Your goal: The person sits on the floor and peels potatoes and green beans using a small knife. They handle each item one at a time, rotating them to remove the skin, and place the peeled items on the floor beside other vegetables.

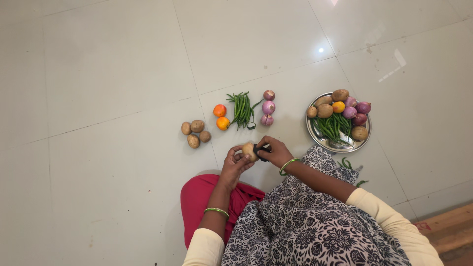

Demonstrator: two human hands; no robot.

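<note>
Seated on the tiled floor (113, 69), a person grips a potato (249, 151) in the closed left hand (235, 162) at lower centre; the right hand (275, 151) clasps a dark peeler (259, 151) against it; skin looks mostly intact; four potatoes (195, 133), tomatoes (220, 116), green beans (242, 109), onions (267, 107) wait above, a laden steel plate (315, 138) at right; nothing obstructs.

A single head-worn camera looks almost straight down from well above a pale tiled floor (113, 64), with the wearer's own lap and patterned clothing (315, 221) filling the frame from about 5 to 7 o'clock. It faces forward toward 12 o'clock, so the two hands sit just below centre. A steel plate (315, 134) lies toward 3 o'clock; no second view shares the scene.
</note>
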